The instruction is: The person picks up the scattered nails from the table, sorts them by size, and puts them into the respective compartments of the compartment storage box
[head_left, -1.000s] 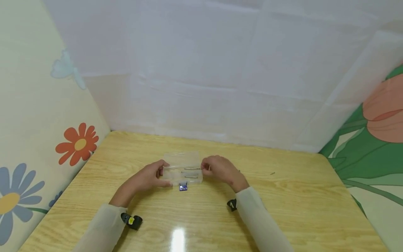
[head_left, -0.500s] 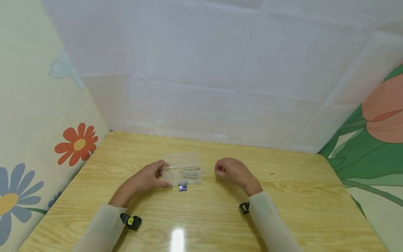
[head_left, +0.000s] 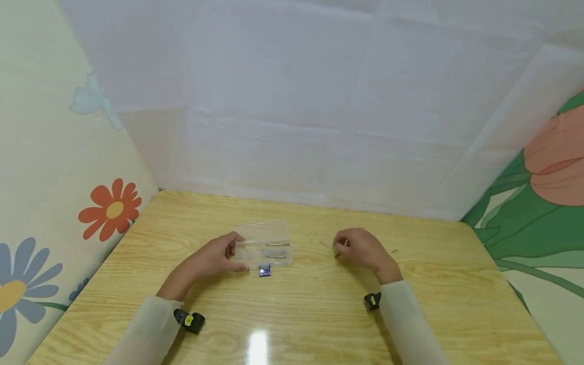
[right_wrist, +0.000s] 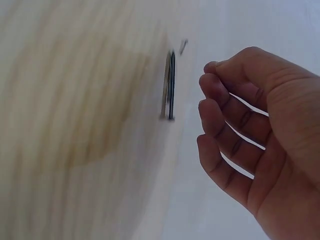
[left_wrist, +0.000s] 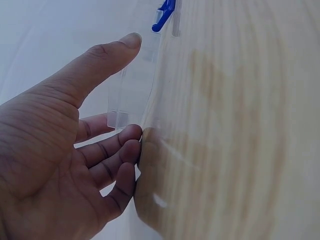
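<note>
A clear plastic case point(head_left: 262, 230) lies with its lid folded back, and several nails point(head_left: 278, 244) rest in its compartments. My left hand point(head_left: 218, 254) holds the case's left end, thumb along the front and index finger behind. The other fingertips point(left_wrist: 131, 150) touch the tabletop. A blue latch point(head_left: 264, 271) sticks out at the front of the case. My right hand point(head_left: 362, 248) is right of the case, fingers loosely curled, with nothing visible between them. Beside it a dark nail point(right_wrist: 172, 85) and a smaller nail point(right_wrist: 183, 47) lie on the table.
The wood-grain table point(head_left: 292, 309) ends at a white sheet point(head_left: 292, 126) behind. Another small nail point(head_left: 394, 251) lies right of my right hand. Flower-printed panels point(head_left: 36, 152) stand at both sides.
My right hand has moved from the case's right edge rightward to the loose nails. The left hand and the case have stayed in place.
</note>
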Tool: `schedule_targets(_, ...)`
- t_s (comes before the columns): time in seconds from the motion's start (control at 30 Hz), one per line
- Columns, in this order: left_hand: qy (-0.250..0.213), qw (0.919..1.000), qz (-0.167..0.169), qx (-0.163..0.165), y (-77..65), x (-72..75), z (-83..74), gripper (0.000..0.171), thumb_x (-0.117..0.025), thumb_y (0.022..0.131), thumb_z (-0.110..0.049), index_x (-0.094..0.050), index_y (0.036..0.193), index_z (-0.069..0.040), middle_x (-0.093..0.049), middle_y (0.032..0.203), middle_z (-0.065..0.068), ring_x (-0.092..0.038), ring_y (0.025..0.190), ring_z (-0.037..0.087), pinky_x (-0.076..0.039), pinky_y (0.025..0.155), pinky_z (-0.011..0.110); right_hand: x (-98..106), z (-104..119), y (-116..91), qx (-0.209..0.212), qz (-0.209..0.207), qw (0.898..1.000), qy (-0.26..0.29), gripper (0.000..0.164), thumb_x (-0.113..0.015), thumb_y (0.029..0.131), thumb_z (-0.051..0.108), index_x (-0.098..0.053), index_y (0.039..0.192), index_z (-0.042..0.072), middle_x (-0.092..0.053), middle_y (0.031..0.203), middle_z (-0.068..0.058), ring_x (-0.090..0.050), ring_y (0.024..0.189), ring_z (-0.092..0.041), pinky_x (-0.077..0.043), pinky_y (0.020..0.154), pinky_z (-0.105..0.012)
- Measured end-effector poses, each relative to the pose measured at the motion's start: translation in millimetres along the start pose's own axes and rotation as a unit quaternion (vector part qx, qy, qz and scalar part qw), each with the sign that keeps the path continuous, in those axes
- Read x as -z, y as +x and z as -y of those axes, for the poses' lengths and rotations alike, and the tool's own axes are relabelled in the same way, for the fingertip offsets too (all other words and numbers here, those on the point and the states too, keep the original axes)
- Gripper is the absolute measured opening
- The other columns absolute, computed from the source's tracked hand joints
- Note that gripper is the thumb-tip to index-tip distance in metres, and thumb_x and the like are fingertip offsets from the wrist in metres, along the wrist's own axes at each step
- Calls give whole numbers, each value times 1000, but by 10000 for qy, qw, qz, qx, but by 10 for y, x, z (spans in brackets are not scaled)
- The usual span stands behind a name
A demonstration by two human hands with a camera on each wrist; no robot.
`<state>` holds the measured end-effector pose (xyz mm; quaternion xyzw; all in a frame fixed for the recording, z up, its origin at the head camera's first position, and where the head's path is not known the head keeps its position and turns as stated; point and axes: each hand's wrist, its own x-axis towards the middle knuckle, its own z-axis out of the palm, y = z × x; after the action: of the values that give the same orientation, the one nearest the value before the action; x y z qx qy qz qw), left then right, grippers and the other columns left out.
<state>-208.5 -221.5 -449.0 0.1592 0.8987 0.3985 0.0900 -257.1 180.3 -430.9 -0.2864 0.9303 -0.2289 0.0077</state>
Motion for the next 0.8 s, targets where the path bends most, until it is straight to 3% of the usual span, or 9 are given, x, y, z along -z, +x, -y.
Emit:
schedule_targets(0.37, -3, 10000, 12, 59, -1, 7, 0, 68, -90, 82, -29, -56, 132, 2, -51, 92, 7, -46, 82, 22, -41, 71, 38, 126, -211, -59, -272, 175, 9995, -65, 10, -66, 100, 9, -76, 103, 11, -70, 96, 4, -65, 88, -14, -54, 80, -41)
schedule_targets(0.8, 49, 9999, -10, 105, -2, 7, -8, 67, -91, 81, -29, -57, 130, 2, -50, 93, 6, -46, 83, 22, -40, 71, 38, 122, -249, -80, -433, 352, 9983, -138, 9, -69, 98, 9, -76, 103, 10, -71, 96, 3, -66, 89, -16, -55, 83, -43)
